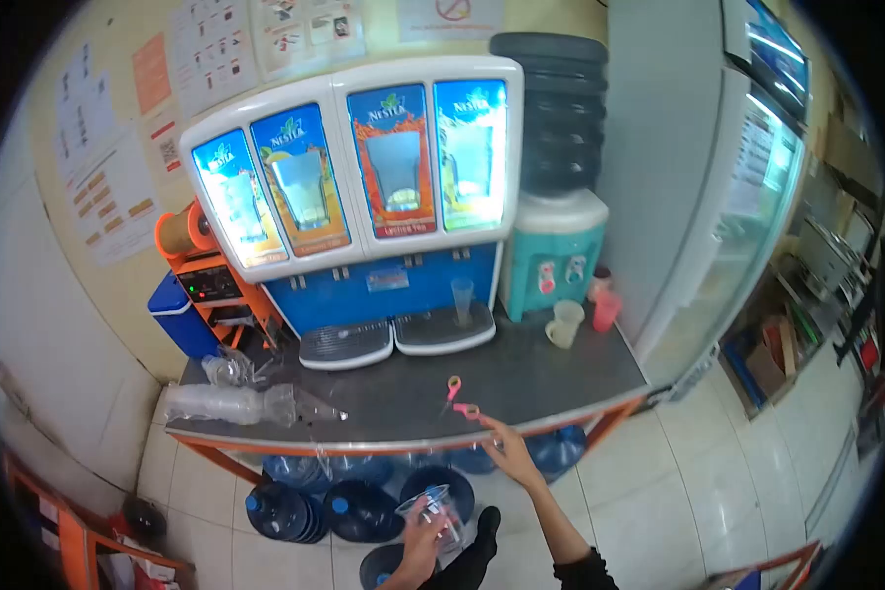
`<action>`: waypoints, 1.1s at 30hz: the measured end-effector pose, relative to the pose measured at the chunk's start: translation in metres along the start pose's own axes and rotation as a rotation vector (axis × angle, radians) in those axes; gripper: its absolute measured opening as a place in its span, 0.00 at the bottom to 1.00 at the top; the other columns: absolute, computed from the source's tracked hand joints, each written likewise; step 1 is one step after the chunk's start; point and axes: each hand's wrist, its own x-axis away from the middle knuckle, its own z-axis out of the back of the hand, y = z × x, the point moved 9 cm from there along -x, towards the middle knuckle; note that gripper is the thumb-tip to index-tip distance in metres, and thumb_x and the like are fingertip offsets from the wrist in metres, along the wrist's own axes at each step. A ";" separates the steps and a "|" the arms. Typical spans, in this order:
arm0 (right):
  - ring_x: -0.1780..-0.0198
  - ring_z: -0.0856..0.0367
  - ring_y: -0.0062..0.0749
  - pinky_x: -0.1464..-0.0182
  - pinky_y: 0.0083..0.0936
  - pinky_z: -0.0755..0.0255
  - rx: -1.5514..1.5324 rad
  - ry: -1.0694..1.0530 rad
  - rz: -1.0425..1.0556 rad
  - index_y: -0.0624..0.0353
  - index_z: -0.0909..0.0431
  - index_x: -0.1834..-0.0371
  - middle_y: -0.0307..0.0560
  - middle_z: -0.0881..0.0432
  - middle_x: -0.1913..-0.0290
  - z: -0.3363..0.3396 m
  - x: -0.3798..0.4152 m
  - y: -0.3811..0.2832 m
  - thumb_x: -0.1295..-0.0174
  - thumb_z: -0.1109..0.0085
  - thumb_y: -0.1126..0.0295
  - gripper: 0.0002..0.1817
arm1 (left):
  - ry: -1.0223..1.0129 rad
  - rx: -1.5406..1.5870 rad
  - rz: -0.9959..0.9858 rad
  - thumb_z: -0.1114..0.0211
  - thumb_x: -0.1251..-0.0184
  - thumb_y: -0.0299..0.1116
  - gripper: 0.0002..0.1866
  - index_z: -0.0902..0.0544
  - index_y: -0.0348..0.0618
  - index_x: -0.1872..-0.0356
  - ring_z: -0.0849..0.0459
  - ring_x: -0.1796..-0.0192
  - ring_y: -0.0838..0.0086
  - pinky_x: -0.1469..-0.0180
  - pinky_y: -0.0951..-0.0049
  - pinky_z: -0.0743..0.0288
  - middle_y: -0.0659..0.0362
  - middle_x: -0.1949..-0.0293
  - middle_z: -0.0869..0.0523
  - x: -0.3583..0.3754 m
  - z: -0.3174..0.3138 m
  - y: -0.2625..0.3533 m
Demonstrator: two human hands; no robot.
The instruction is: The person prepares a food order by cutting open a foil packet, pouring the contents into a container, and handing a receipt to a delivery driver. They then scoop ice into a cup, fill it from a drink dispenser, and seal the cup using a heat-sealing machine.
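In the head view, my left hand [421, 536] is wrapped round a clear plastic cup [446, 513], below the table's front edge. My right hand [503, 447] reaches to the front edge of the dark table [551, 393], its fingertips at one pink handle of a pair of scissors [467, 410]. The scissors lie on the tabletop with their handles spread apart. Whether my right fingers grip the handle is too small to tell.
A drink dispenser [364, 79] stands at the table's back, a clear cup [463, 300] on its tray. Wrapped plastic cups [226, 404] lie left. Mugs [563, 324] stand by the teal water dispenser [553, 258]. Blue water jugs [359, 513] sit below the table.
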 end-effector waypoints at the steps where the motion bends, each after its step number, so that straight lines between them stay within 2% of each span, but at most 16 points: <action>1: 0.50 0.24 0.39 0.52 0.29 0.28 -0.036 0.063 -0.047 0.56 0.36 0.37 0.50 0.25 0.44 0.002 -0.039 0.025 0.45 0.43 0.75 0.29 | 0.099 -0.003 -0.116 0.35 0.40 0.31 0.33 0.43 0.42 0.36 0.21 0.52 0.65 0.48 0.65 0.26 0.52 0.50 0.24 -0.022 0.004 0.015; 3: 0.49 0.25 0.41 0.52 0.30 0.28 -0.105 0.190 -0.139 0.56 0.37 0.36 0.51 0.26 0.42 0.011 -0.118 0.073 0.46 0.42 0.77 0.32 | 0.152 -0.095 -0.538 0.32 0.45 0.30 0.37 0.44 0.43 0.36 0.21 0.52 0.65 0.47 0.65 0.27 0.49 0.48 0.26 -0.075 0.028 0.020; 4: 0.50 0.26 0.43 0.52 0.32 0.29 -0.209 0.274 -0.196 0.60 0.37 0.39 0.53 0.26 0.45 0.015 -0.155 0.104 0.52 0.36 0.77 0.33 | 0.180 -0.134 -0.751 0.30 0.47 0.30 0.39 0.44 0.44 0.36 0.22 0.52 0.64 0.47 0.65 0.27 0.48 0.48 0.27 -0.102 0.026 0.030; 7: 0.54 0.25 0.38 0.54 0.28 0.28 0.009 0.412 -0.039 0.61 0.37 0.48 0.52 0.23 0.53 0.021 -0.239 0.143 0.60 0.26 0.73 0.35 | 0.327 0.031 -0.677 0.27 0.52 0.29 0.44 0.45 0.43 0.35 0.23 0.51 0.65 0.46 0.65 0.29 0.46 0.46 0.29 -0.129 0.001 0.056; 8: 0.57 0.25 0.35 0.56 0.28 0.29 0.066 0.425 -0.074 0.59 0.38 0.57 0.48 0.25 0.58 0.017 -0.257 0.153 0.64 0.24 0.73 0.33 | 0.374 0.013 -0.623 0.28 0.51 0.29 0.43 0.45 0.41 0.35 0.25 0.48 0.66 0.45 0.66 0.30 0.48 0.44 0.32 -0.129 -0.012 0.069; 11: 0.61 0.26 0.36 0.56 0.29 0.30 0.047 0.367 -0.213 0.58 0.38 0.60 0.47 0.25 0.59 -0.001 -0.274 0.181 0.64 0.24 0.73 0.31 | 0.492 0.007 -0.779 0.28 0.52 0.29 0.44 0.45 0.40 0.34 0.27 0.47 0.66 0.44 0.67 0.31 0.50 0.43 0.33 -0.124 -0.037 0.111; 12: 0.59 0.24 0.36 0.54 0.28 0.30 0.046 0.414 -0.142 0.60 0.36 0.58 0.48 0.24 0.59 -0.001 -0.270 0.176 0.62 0.25 0.73 0.30 | 0.515 -0.017 -0.789 0.28 0.51 0.29 0.44 0.45 0.40 0.34 0.28 0.45 0.68 0.42 0.68 0.33 0.52 0.41 0.35 -0.125 -0.041 0.117; 15: 0.55 0.23 0.36 0.50 0.28 0.31 -0.091 0.450 0.035 0.64 0.34 0.53 0.50 0.23 0.57 0.009 -0.261 0.133 0.59 0.26 0.73 0.30 | 0.628 0.010 -0.863 0.27 0.52 0.29 0.45 0.45 0.41 0.34 0.28 0.46 0.69 0.42 0.68 0.33 0.51 0.41 0.34 -0.123 -0.045 0.132; 16: 0.51 0.23 0.34 0.48 0.28 0.31 0.034 0.476 0.040 0.67 0.34 0.49 0.51 0.22 0.55 0.017 -0.263 0.118 0.54 0.29 0.75 0.30 | 0.674 -0.015 -0.842 0.27 0.51 0.30 0.45 0.45 0.41 0.33 0.27 0.45 0.68 0.42 0.68 0.34 0.50 0.42 0.32 -0.118 -0.045 0.132; 19: 0.51 0.23 0.40 0.48 0.30 0.30 -0.262 0.609 -0.010 0.66 0.31 0.52 0.53 0.26 0.55 0.022 -0.285 0.124 0.53 0.31 0.76 0.24 | 0.789 -0.067 -0.785 0.29 0.48 0.33 0.45 0.48 0.42 0.32 0.27 0.44 0.66 0.41 0.68 0.34 0.48 0.46 0.27 -0.111 -0.047 0.136; 20: 0.52 0.23 0.39 0.49 0.29 0.30 -0.235 0.598 0.011 0.67 0.31 0.52 0.53 0.26 0.55 0.020 -0.293 0.122 0.51 0.32 0.77 0.23 | 0.826 -0.101 -0.817 0.30 0.46 0.37 0.44 0.49 0.43 0.32 0.28 0.43 0.64 0.40 0.67 0.35 0.46 0.44 0.28 -0.107 -0.051 0.139; 24: 0.54 0.23 0.32 0.51 0.26 0.30 -0.150 0.588 0.076 0.68 0.34 0.53 0.51 0.26 0.58 0.018 -0.308 0.127 0.47 0.36 0.79 0.20 | 0.984 -0.115 -0.835 0.33 0.43 0.40 0.43 0.49 0.44 0.31 0.29 0.41 0.61 0.36 0.63 0.41 0.43 0.42 0.30 -0.094 -0.049 0.128; 27: 0.56 0.24 0.31 0.53 0.26 0.28 -0.178 0.602 0.075 0.69 0.34 0.55 0.51 0.26 0.60 0.015 -0.310 0.132 0.47 0.35 0.78 0.20 | 0.975 -0.148 -0.822 0.34 0.43 0.42 0.44 0.51 0.45 0.31 0.30 0.41 0.58 0.36 0.62 0.41 0.41 0.39 0.33 -0.102 -0.025 0.107; 30: 0.57 0.24 0.30 0.54 0.26 0.27 -0.057 0.568 -0.002 0.69 0.33 0.56 0.51 0.26 0.59 0.017 -0.308 0.134 0.47 0.33 0.76 0.20 | 0.727 0.249 -0.763 0.27 0.52 0.48 0.49 0.47 0.45 0.32 0.26 0.44 0.58 0.41 0.64 0.33 0.46 0.44 0.30 -0.116 -0.037 0.122; 33: 0.58 0.25 0.29 0.56 0.25 0.27 -0.124 0.620 0.020 0.68 0.32 0.57 0.50 0.25 0.60 0.020 -0.307 0.129 0.48 0.32 0.74 0.20 | -0.023 0.394 -0.953 0.32 0.48 0.53 0.47 0.48 0.46 0.32 0.25 0.45 0.54 0.40 0.61 0.33 0.44 0.44 0.30 -0.106 -0.096 0.181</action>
